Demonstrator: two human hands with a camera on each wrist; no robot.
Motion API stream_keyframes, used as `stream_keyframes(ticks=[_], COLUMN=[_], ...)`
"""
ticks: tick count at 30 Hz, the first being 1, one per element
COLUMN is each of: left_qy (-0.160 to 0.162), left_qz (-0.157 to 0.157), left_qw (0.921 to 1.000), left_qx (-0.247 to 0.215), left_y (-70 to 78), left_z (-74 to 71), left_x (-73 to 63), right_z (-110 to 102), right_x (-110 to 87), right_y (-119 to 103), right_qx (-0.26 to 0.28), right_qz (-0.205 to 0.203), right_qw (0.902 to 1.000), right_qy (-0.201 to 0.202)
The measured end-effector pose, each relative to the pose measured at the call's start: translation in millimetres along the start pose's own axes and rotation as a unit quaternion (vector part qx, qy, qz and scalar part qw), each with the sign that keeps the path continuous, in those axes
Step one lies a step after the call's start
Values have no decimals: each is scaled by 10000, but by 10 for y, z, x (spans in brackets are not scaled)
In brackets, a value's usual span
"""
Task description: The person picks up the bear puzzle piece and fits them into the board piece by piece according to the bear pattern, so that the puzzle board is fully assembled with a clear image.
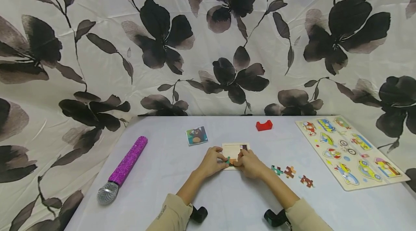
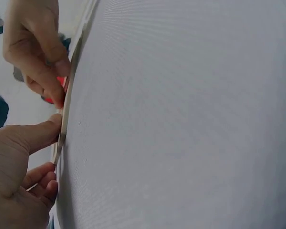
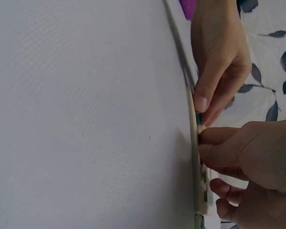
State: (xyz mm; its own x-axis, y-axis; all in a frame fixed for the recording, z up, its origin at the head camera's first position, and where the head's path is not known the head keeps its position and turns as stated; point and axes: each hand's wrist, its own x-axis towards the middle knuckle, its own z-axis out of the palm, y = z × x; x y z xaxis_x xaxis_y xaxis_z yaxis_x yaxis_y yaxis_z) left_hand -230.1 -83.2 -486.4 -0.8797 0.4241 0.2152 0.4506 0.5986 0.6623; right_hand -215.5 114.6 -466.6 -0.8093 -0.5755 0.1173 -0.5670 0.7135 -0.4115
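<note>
A small wooden puzzle tray (image 1: 231, 149) lies flat at the middle of the table, with a green-and-orange puzzle piece (image 1: 229, 160) in its near left corner and a darker patch at the far right corner. My left hand (image 1: 210, 162) holds the tray by its left side, thumb over the near left corner. Over the near right part, my right hand (image 1: 250, 165) pinches what looks like a puzzle piece, mostly hidden by the fingers. In the right wrist view, the left thumb (image 3: 203, 101) presses down beside the right fingertips (image 3: 207, 143).
Loose jigsaw pieces (image 1: 289, 172) lie right of the right hand. Behind the tray are a picture card (image 1: 196, 135) of a bear and a red block (image 1: 264, 125). A purple glittery microphone (image 1: 130, 160) lies left; a vehicle puzzle board (image 1: 352, 157) lies right.
</note>
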Motion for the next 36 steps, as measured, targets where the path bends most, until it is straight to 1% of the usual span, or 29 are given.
stream_keyframes(ticks=[3,5,7,8,10,12,14,15,17,19,20,22,25,26,29,32,36], left_qy=[-39,-80,-184,-256,-371,-492,-558,-573,-627,-677,-693,-728,-711,-693,-638,-560,-472], left_qz=[4,74,226,334,569,768,867,880,824,740,699,611,536,525,493,480,487], left_qw=[9999,9994,9978,9963,9919,9865,9825,9812,9809,9818,9824,9834,9844,9845,9854,9872,9885], left_qx=[141,319,589,750,1078,1361,1551,1618,1646,1615,1588,1543,1516,1526,1500,1418,1351], left_y=[19,38,55,63,75,92,112,122,145,159,162,168,174,177,181,179,176], left_z=[-13,-23,-23,-21,-11,-6,-7,-9,-14,-11,-8,-1,12,17,29,41,61], left_x=[2,9,21,28,38,40,37,34,28,25,23,18,12,11,10,9,9], right_z=[2,10,-2,-19,-69,-132,-184,-212,-267,-329,-365,-428,-490,-493,-464,-417,-404], right_x=[-28,-37,-46,-49,-67,-108,-170,-211,-302,-397,-447,-537,-653,-685,-755,-785,-758], right_y=[-39,-56,-64,-57,-16,61,162,213,312,397,431,492,555,575,620,646,662], right_qx=[-238,-379,-436,-355,-43,566,1113,1266,1360,1101,923,541,125,46,93,295,668], right_qz=[201,209,174,135,-21,-140,-121,-61,210,523,723,1059,1509,1584,1595,1489,1475], right_qw=[9994,9990,9989,9993,10000,9983,9937,9918,9896,9908,9912,9916,9883,9874,9871,9884,9861], right_qy=[-144,-120,-56,-35,-25,-6,93,183,413,586,607,512,170,52,-63,111,374])
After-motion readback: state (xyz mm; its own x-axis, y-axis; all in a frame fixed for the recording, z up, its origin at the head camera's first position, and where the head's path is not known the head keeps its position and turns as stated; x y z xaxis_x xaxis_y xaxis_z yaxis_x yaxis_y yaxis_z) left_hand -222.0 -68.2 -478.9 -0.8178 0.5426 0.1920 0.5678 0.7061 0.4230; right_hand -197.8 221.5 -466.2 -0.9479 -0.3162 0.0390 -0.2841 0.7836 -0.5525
